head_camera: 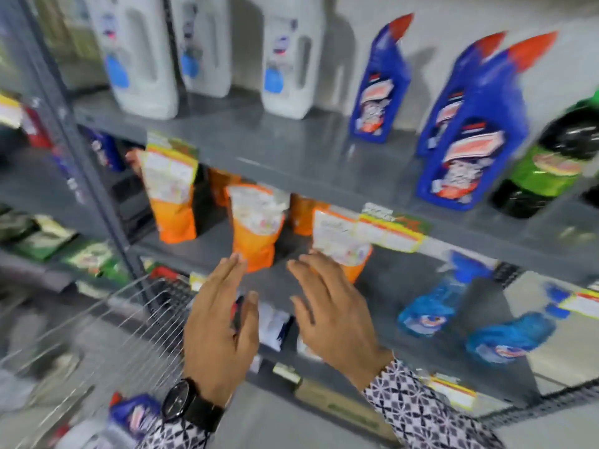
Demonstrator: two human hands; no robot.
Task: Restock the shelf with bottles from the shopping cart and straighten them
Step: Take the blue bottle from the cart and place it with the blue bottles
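Both my hands hover empty in front of the shelves, fingers spread. My left hand [220, 325] wears a black watch; my right hand [334, 315] is beside it, near an orange pouch [343, 244]. On the upper grey shelf [291, 150] stand three blue bottles with red caps [379, 89] [473, 137] [453, 92] and white jugs [288, 63]. The wire shopping cart [97, 335] sits at lower left, with one blue bottle [136, 416] lying in it. The picture is motion-blurred.
Dark bottles with green labels [557, 163] stand at the far right of the upper shelf. Orange pouches [256, 222] fill the middle shelf. Blue spray bottles [434, 306] sit lower right. A grey upright post [81, 150] divides this bay from the left one.
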